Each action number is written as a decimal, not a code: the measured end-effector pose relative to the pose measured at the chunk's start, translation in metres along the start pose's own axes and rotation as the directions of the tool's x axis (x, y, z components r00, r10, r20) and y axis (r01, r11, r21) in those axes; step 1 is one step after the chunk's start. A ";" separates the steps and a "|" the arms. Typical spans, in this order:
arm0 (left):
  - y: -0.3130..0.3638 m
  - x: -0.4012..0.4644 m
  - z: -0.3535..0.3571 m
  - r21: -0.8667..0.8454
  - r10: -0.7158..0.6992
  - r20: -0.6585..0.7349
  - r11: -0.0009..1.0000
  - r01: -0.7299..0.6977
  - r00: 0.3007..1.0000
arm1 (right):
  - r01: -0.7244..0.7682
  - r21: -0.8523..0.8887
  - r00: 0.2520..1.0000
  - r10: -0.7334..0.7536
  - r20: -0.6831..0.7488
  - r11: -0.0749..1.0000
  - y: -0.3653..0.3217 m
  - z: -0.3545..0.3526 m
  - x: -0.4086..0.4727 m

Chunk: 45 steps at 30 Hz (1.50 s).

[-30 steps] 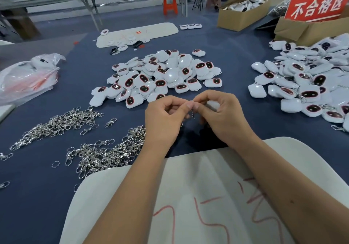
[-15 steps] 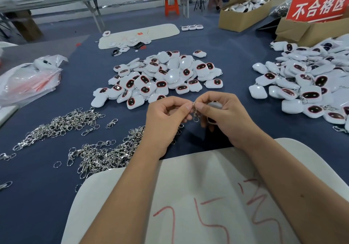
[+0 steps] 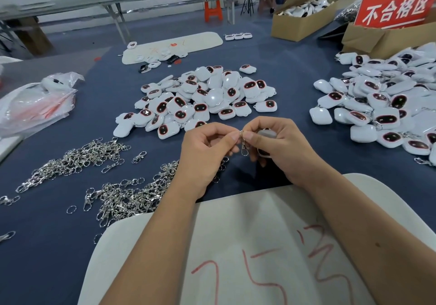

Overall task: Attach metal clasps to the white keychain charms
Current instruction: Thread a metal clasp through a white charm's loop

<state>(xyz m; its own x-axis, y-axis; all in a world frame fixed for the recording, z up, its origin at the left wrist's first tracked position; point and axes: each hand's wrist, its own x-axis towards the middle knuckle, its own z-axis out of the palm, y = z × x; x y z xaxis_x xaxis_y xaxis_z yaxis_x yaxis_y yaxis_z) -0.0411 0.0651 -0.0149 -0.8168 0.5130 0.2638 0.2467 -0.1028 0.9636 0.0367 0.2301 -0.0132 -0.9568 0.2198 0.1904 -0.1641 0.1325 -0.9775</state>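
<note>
Both hands meet over the bench (image 3: 295,97) to join one clasp to one charm

Left fingers (image 3: 232,137) and right fingers (image 3: 250,136) pinch the metal clasp (image 3: 244,143) ring between them; right hand (image 3: 280,150) cups the white charm (image 3: 267,133) just beside it, probably to steady its loop; loose clasps (image 3: 118,194) lie left of it, unclasped charms (image 3: 203,99) beyond

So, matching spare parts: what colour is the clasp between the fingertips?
Shiny silver metal clasp, seen in the head view.

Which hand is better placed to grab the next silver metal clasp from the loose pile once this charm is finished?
Left. The left hand sits directly above the near pile of silver clasps, while the right hand cradles the white charm, nearer the finished charms.
</note>
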 end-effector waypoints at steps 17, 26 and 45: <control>0.004 -0.005 0.004 0.280 0.104 -0.076 0.957 -0.079 0.992 | 0.145 -0.274 0.976 -0.182 -0.116 0.951 0.002 0.009 -0.003; 0.004 -0.008 0.005 0.414 0.163 -0.062 0.902 -0.123 0.985 | 0.349 -0.656 0.896 -0.443 0.025 0.669 -0.002 0.004 -0.001; 0.007 -0.004 0.008 0.426 0.314 -0.019 0.862 -0.276 0.949 | 0.097 -0.261 0.985 -0.130 -0.114 0.960 -0.004 0.003 -0.003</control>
<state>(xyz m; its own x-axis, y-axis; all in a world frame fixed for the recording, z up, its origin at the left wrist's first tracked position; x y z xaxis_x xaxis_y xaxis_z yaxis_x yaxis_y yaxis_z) -0.0324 0.0690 -0.0100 -0.7082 0.4382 0.5536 0.6600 0.1325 0.7394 0.0393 0.2262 -0.0101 -0.8938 0.3090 0.3251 -0.1876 0.4007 -0.8968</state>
